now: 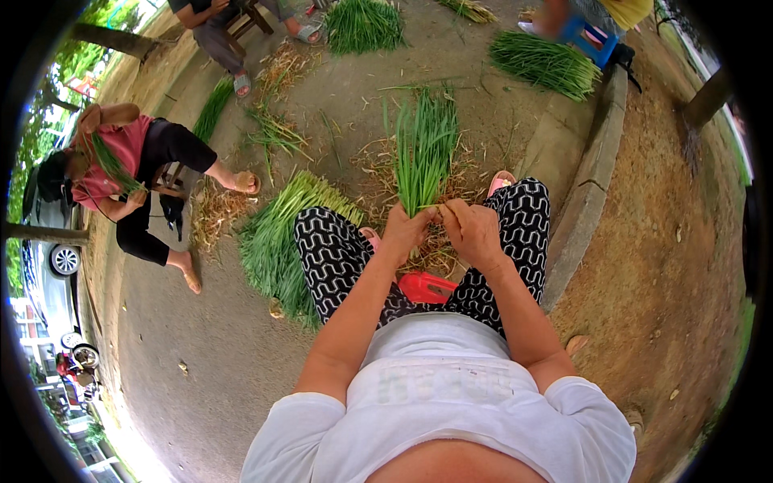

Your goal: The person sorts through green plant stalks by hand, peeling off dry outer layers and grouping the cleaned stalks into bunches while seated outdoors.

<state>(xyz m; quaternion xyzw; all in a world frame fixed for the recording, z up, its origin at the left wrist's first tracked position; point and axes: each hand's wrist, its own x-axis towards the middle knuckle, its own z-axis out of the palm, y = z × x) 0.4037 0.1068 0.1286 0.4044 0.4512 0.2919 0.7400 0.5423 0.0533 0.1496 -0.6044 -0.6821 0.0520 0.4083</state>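
Observation:
My left hand [404, 233] is closed around the lower end of a bunch of chives [427, 149], whose long green leaves point away from me. Right beside it my right hand [473, 231] pinches a thin yellowish strand [430, 208] at the base of the bunch. The fingertips of both hands nearly meet there. Below my hands, dry brown trimmings [435, 253] lie on the ground between my feet. A large pile of chives [282, 241] rests by my left knee, pale stem ends toward the far side.
A red plastic stool [424, 287] shows between my thighs. To the left a seated person in pink [121, 161] holds chives. Further piles of chives [364, 26] [543, 63] lie ahead, near two other seated people. A concrete kerb [592, 205] runs along my right, with bare soil [644, 266] beyond.

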